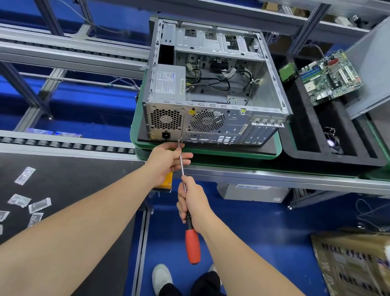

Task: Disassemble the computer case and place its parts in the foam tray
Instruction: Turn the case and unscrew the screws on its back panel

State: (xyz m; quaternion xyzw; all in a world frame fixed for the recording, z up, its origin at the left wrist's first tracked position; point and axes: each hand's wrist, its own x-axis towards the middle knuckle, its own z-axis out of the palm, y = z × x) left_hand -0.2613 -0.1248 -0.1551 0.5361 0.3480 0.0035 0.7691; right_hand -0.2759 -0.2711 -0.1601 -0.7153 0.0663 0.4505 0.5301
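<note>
Holding screwdriver (192,248) at computer case (214,126) rear edge, left hand (165,159) pinching shaft (right hand (193,203) clasping handle)

Screwdriver (192,245) at computer case (214,123) rear

Pallet (235,154), 12 o'clock: carries case (214,126). Foam tray (328,157), 2 o'clock. Bench (69,184), 8 o'clock: scattered sachets (19,200).
</note>
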